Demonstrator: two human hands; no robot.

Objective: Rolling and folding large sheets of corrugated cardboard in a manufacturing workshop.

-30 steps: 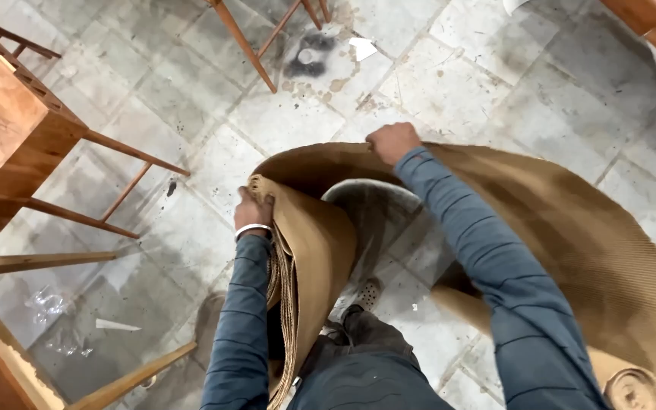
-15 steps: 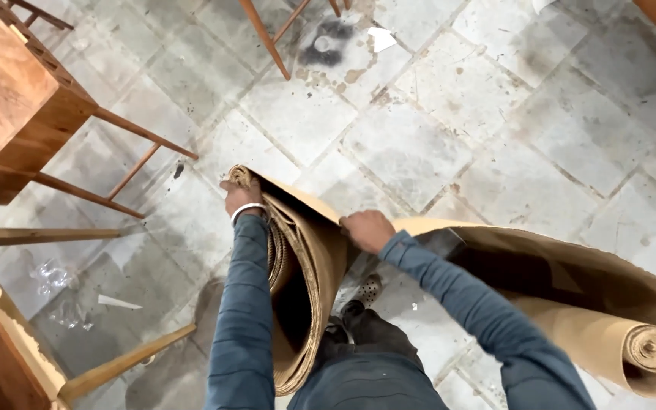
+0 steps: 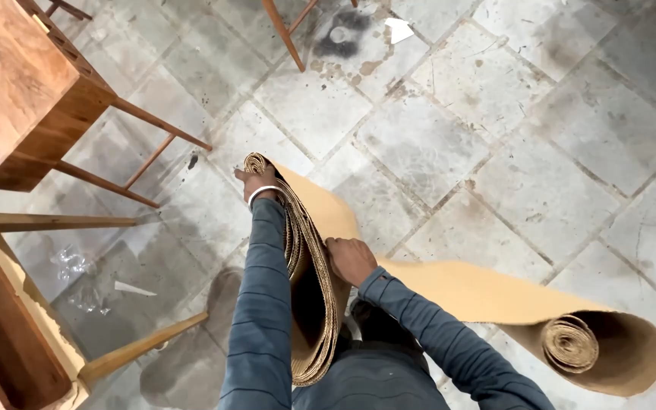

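A long sheet of brown corrugated cardboard (image 3: 449,288) runs from my hands down to the floor, where its far end is a tight roll (image 3: 571,343) at the lower right. Near me the sheet is gathered into several loose layers standing on edge (image 3: 309,304) between my arms. My left hand (image 3: 256,182), with a white band at the wrist, grips the top far end of these layers. My right hand (image 3: 349,260) presses on the outer face of the layers, fingers curled over their edge. Both arms wear blue-grey sleeves.
A wooden table (image 3: 28,99) with slanted legs stands at the upper left. Another wooden piece (image 3: 17,334) with a pale leg (image 3: 142,348) fills the lower left. More wooden legs (image 3: 286,34) show at the top. The floor is stained grey stone tiles with a white scrap (image 3: 398,30).
The wide open arc of cardboard has collapsed flat toward the floor. My right hand came down from its far rim to the gathered layers. My left hand has stayed at the layers' top end.
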